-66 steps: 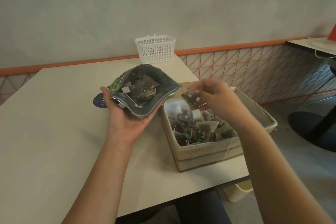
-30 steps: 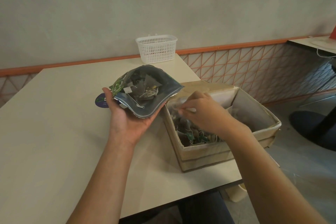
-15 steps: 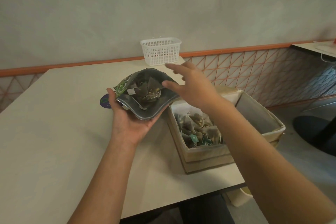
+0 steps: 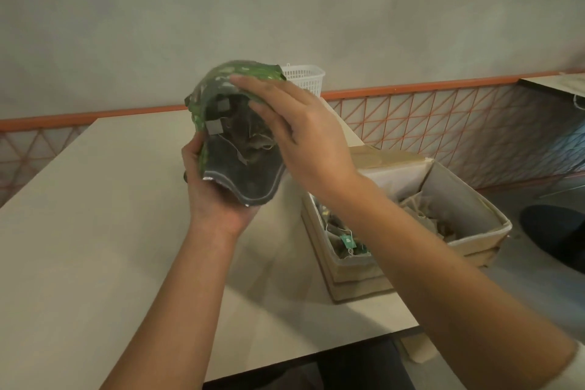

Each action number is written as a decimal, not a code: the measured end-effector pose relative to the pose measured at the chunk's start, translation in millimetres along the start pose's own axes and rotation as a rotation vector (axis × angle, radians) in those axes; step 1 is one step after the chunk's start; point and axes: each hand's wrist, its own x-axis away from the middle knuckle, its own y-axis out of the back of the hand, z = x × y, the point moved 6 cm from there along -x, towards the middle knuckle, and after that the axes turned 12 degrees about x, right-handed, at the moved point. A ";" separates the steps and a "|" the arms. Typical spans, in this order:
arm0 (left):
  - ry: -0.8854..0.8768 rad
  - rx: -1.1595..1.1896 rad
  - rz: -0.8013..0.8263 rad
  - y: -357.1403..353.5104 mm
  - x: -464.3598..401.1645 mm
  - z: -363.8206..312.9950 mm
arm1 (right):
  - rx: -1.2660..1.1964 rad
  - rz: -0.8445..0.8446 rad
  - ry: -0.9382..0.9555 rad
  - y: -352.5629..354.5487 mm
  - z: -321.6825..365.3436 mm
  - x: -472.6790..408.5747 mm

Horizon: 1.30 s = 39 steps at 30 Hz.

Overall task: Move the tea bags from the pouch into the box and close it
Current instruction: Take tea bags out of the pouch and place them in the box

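Note:
My left hand point(image 4: 215, 196) grips the green pouch point(image 4: 234, 123) from below and holds it up above the table, its open mouth tilted toward me. Several tea bags point(image 4: 253, 136) show inside the pouch. My right hand point(image 4: 304, 139) lies against the pouch's upper right edge with fingers straight, fingertips on the green top rim. The cardboard box point(image 4: 474, 231) stands open on the table's right edge, with several tea bags point(image 4: 345, 241) inside; my right forearm crosses over its near corner.
A white plastic basket point(image 4: 304, 77) stands at the table's point(image 4: 95, 231) far edge behind the pouch. An orange-trimmed mesh partition point(image 4: 443, 117) runs along the back and right. Floor and a dark round base point(image 4: 557, 237) lie to the right.
My right hand dropped a tea bag into the box, then rose to the pouch. My left hand lifted the pouch higher and tipped its mouth toward me.

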 end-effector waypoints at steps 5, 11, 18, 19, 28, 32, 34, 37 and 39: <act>0.058 0.039 -0.043 5.2 -16.6 4.9 | 0.029 0.125 -0.096 -19.4 -20.7 -4.9; 0.069 0.091 -0.032 8.3 -18.4 6.0 | 0.080 0.163 -0.094 -15.3 -25.3 -4.4; -0.006 0.080 -0.192 27.5 -11.9 10.9 | -0.022 0.309 0.015 -10.0 -13.5 17.4; -0.016 0.083 -0.229 31.0 -11.1 11.6 | 0.032 0.335 0.034 -11.9 -13.1 20.4; -0.024 0.049 -0.289 36.2 -8.6 15.8 | 0.541 0.427 0.002 -26.1 -12.7 38.2; -0.025 0.060 -0.275 38.1 -8.7 17.4 | 0.377 0.377 -0.081 -17.3 -19.7 38.1; -0.017 0.082 -0.260 36.7 -9.2 19.9 | 0.215 0.330 -0.152 -7.8 -26.1 36.6; -0.005 0.110 -0.237 33.1 -9.2 26.0 | 0.023 0.245 -0.256 10.5 -34.6 33.5; 0.002 0.130 -0.229 32.8 -9.9 29.6 | -0.042 0.184 -0.329 25.0 -40.2 32.7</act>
